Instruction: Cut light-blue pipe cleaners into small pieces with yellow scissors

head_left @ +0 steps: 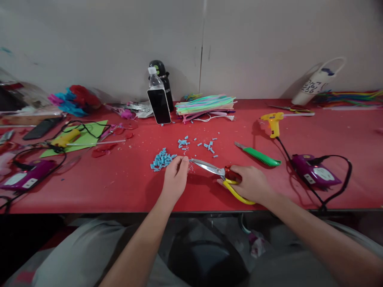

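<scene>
2 bare forearms [142, 239] extended over red tabletop [125, 191], red-and-yellow-handled scissors [222, 172] gripped in right hand [251, 181], left hand [176, 178] pinched closed by blade tips, contents indiscernible, short blue pieces [161, 160] heaped beside left hand.

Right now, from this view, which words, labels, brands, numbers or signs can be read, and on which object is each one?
"W": on the black bottle; the letters after it are unclear.
Possibly "e": a green mark near the top of the same bottle.
Black lettering on the white tumbler: too blurred to read.
White labels on the right purple box and left purple box: any print is too small to read.
</scene>
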{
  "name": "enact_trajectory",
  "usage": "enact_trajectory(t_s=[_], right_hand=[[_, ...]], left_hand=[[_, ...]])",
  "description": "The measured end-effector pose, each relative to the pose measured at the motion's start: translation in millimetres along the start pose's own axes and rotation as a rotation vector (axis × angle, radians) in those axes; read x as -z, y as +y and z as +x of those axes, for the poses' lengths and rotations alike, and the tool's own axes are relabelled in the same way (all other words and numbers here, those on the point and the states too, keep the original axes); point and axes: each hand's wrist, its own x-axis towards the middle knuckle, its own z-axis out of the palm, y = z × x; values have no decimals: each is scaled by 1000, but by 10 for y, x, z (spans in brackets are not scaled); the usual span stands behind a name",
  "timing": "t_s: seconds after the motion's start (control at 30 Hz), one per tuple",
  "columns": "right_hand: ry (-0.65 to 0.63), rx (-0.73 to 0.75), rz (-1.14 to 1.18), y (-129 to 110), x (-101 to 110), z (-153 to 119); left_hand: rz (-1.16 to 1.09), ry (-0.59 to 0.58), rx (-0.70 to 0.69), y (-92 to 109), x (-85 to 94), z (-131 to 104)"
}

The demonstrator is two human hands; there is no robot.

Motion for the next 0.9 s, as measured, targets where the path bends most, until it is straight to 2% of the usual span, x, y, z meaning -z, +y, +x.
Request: enact_trajectory(t_s=[0.13,0.5,0.9], right_hand=[[11,3,-8,8,-19,-2],[3,-15,3,-3,-4,7],[1,-12,54,43,-20,4]], left_hand=[[-20,-52,15,-41,8,1],[-19,-87,18,-13,14,-7],[-19,-77,17,3,10,-5]])
